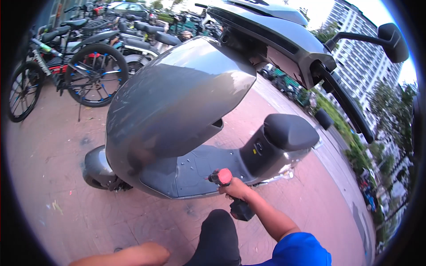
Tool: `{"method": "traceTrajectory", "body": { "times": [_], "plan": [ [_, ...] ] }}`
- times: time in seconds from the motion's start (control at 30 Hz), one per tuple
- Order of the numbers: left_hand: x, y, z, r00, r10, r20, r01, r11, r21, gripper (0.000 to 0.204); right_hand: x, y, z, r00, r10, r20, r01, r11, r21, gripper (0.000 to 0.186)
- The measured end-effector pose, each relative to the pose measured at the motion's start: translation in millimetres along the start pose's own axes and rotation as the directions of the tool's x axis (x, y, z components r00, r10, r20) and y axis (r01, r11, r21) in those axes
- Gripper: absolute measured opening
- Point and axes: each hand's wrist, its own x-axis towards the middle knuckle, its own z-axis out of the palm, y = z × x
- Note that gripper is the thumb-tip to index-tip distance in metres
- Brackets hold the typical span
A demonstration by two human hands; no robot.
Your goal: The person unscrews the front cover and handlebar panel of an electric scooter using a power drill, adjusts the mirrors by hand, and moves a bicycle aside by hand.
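Currently, right hand: wrapped round the grip of a red-and-black cordless drill, its forearm coming up from the lower edge.
Fingers: curled and pressed on the grip; their tips are partly hidden behind it.
Drill pose: red rear end facing up toward the head camera, dark front end pointing left, black battery block hanging below the hand.
Drill place: over the near edge of the footboard of a grey scooter; whether the tip touches anything, I cannot tell.
Left arm: bare skin showing at the lower edge, left of a dark trouser leg; the left hand is outside the view, so how its fingers stand I cannot tell.
Footboard: a few small pale pieces lie on it left of the drill, too small to name.
Scooter: upright, its broad glossy front panel at centre, front mudguard to the left, black seat to the right, handlebar grip and mirror at upper right.
Sleeve: bright blue, at the right upper arm.
Ground: reddish paving under the scooter.
Behind: a bicycle with blue-marked wheels at upper left, more parked two-wheelers beside it, and a tall pale building at upper right.
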Motion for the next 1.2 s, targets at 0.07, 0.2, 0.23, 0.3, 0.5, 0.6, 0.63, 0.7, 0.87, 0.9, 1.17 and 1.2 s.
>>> {"method": "traceTrajectory", "body": {
  "times": [0.07, 0.2, 0.23, 0.3, 0.5, 0.6, 0.63, 0.7, 0.87, 0.9, 1.17, 1.2],
  "plan": [
    [-2.6, -12.8, 2.7, 0.975, 0.129, -0.180, -0.129, 0.992, 0.016, 0.027, 6.9, -17.3, 1.7, 1.000, 0.030, 0.007, -0.029, 0.999, -0.040, 0.026],
    [21.5, -33.6, 35.1, 0.871, 0.328, -0.366, -0.235, 0.932, 0.276, 0.025, -7.2, -71.0, 14.6, 0.998, 0.037, -0.051, -0.045, 0.984, -0.173, 0.041],
    [20.4, -32.2, 35.4, 0.848, 0.355, -0.393, -0.237, 0.918, 0.318, 0.026, -12.9, -82.2, 14.2, 0.996, 0.068, -0.056, -0.077, 0.982, -0.171, 0.041],
    [22.5, -23.5, 49.1, 0.856, 0.364, -0.366, -0.251, 0.913, 0.321, 0.025, -24.9, -94.7, 13.1, 0.987, 0.127, -0.098, -0.146, 0.965, -0.220, 0.050],
    [29.7, 1.2, 108.1, 0.883, 0.236, -0.405, -0.247, 0.969, 0.026, 0.026, -106.4, -112.9, 15.0, 0.992, 0.025, -0.125, -0.063, 0.946, -0.317, 0.058],
    [-5.2, 11.7, 143.0, 0.900, 0.120, -0.419, -0.204, 0.965, -0.163, 0.032, -172.7, -119.7, 6.3, 0.986, 0.112, -0.125, -0.134, 0.974, -0.185, 0.062],
    [-23.6, 18.6, 142.3, 0.897, 0.098, -0.430, -0.193, 0.964, -0.184, 0.029, -195.2, -123.3, -4.8, 0.987, 0.116, -0.111, -0.134, 0.976, -0.173, 0.062],
    [-68.7, 42.4, 128.7, 0.904, 0.059, -0.424, -0.161, 0.965, -0.209, 0.026, -244.0, -113.0, -21.2, 0.985, 0.056, -0.164, -0.074, 0.992, -0.105, 0.064],
    [-171.0, 150.1, 48.5, 0.719, -0.377, -0.584, -0.083, 0.788, -0.611, 0.028, -342.0, -126.7, -86.8, 0.925, 0.337, -0.176, -0.356, 0.930, -0.090, 0.064],
    [-185.5, 172.6, 26.3, 0.701, -0.408, -0.585, -0.098, 0.757, -0.646, 0.029, -356.5, -123.6, -98.5, 0.928, 0.298, -0.223, -0.324, 0.942, -0.092, 0.060],
    [-214.9, 358.1, -246.1, 0.708, -0.485, -0.513, -0.301, 0.450, -0.841, 0.046, -406.4, -150.3, -192.1, 0.933, 0.242, -0.265, -0.203, 0.965, 0.164, 0.041],
    [-184.5, 361.4, -249.9, 0.671, -0.485, -0.561, -0.445, 0.342, -0.827, 0.055, -408.6, -153.0, -202.3, 0.942, 0.219, -0.254, -0.181, 0.970, 0.165, 0.041]
  ]
}}
